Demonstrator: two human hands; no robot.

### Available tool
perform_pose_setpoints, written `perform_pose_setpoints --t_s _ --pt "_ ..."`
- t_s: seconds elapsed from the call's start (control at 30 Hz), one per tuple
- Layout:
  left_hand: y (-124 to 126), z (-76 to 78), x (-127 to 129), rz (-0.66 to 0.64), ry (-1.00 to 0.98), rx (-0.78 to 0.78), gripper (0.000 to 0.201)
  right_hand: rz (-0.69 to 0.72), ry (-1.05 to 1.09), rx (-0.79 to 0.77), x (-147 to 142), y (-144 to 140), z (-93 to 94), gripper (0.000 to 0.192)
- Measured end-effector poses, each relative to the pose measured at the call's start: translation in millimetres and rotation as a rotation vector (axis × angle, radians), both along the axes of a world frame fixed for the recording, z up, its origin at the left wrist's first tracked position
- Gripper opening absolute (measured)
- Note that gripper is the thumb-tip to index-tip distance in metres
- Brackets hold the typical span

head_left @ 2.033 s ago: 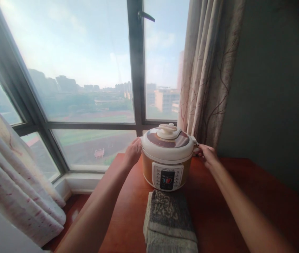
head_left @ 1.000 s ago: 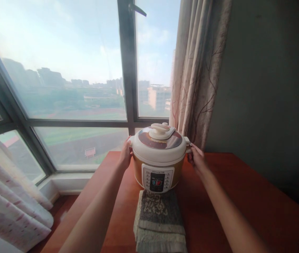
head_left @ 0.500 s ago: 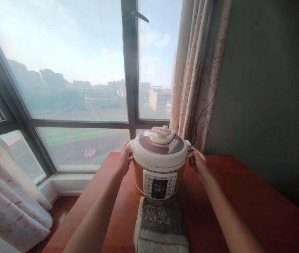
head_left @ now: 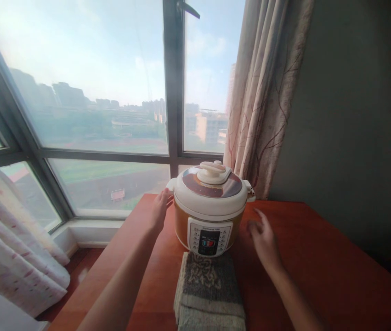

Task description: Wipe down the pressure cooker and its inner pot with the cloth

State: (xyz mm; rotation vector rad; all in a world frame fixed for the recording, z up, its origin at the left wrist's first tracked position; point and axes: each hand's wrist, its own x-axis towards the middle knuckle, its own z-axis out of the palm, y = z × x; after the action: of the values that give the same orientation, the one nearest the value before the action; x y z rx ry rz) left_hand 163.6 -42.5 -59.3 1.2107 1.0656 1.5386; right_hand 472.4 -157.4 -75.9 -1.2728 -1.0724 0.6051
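An electric pressure cooker (head_left: 209,207) with a cream lid, brown body and front control panel stands upright on the table. My left hand (head_left: 161,209) is just below its left handle (head_left: 171,185); its fingers are extended and do not wrap the handle, though I cannot tell if they still touch it. To the right of the cooker, my right hand (head_left: 262,234) hovers apart from the right handle (head_left: 251,191), holding nothing, fingers apart. A folded grey towel (head_left: 211,294) with a pale pattern lies directly in front of the cooker.
The reddish-brown wooden table (head_left: 305,257) runs up to the window (head_left: 105,92). A long curtain (head_left: 264,92) hangs behind the cooker at the right, and another curtain (head_left: 12,248) hangs at the left. A dark wall (head_left: 357,115) is on the right.
My right hand has let go of the right handle and moved down, away from the cooker. The left hand's grip has loosened and it sits slightly lower. The cooker stays in place.
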Motion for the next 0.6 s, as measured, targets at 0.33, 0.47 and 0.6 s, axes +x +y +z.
perform_pose_setpoints --t_s 0.33,0.47,0.6 --pt "-43.6 -66.8 -32.6 0.113 0.253 -0.116 0.041 0.329 -1.055 0.388 -52.2 -100.2 -76.2 0.047" --pt "-63.4 -80.8 -22.2 0.023 0.298 -0.108 0.035 0.165 -1.336 0.645 -65.4 -106.4 -103.8 0.042" --pt "-80.6 -79.7 -12.7 0.047 0.288 -0.07 0.03 0.086 -1.356 0.714 -72.0 -107.8 -122.9 0.035"
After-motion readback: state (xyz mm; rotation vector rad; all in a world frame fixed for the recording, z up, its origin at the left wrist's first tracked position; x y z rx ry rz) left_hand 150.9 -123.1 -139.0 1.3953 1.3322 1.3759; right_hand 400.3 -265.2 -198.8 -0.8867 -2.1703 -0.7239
